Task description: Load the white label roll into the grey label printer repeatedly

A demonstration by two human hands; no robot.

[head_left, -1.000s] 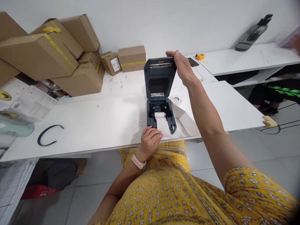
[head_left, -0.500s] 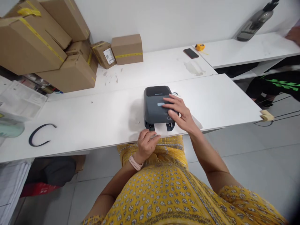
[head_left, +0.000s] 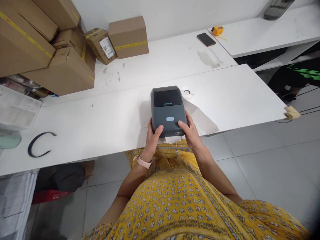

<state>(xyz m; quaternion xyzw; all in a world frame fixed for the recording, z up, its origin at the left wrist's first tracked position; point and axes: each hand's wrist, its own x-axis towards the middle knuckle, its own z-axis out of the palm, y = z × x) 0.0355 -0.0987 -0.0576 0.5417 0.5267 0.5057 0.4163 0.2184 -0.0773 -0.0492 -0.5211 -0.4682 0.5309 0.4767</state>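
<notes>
A dark grey label printer (head_left: 166,111) is at the front edge of the white table, its lid down. My left hand (head_left: 152,136) grips its left side, thumb on the top near the front corner. On the opposite side my right hand (head_left: 191,131) holds it the same way, thumb on the lid close to a small logo. White label paper (head_left: 172,139) sticks out from under the printer's front edge. A loose pale sheet (head_left: 201,118) lies on the table to the right of the printer. The fingers under and behind the printer's sides are partly hidden.
Cardboard boxes (head_left: 75,71) are stacked at the back left. A black curved band (head_left: 31,146) lies at the left, near a clear plastic bin (head_left: 18,106). A phone (head_left: 206,39) and a yellow tape measure (head_left: 217,31) lie at the back right. Foam padding (head_left: 292,113) covers the right table corner.
The printer's lid has gone from raised at the front to down. My left hand has left the paper for the printer's left side; my right hand has moved from the top to its right side.
</notes>
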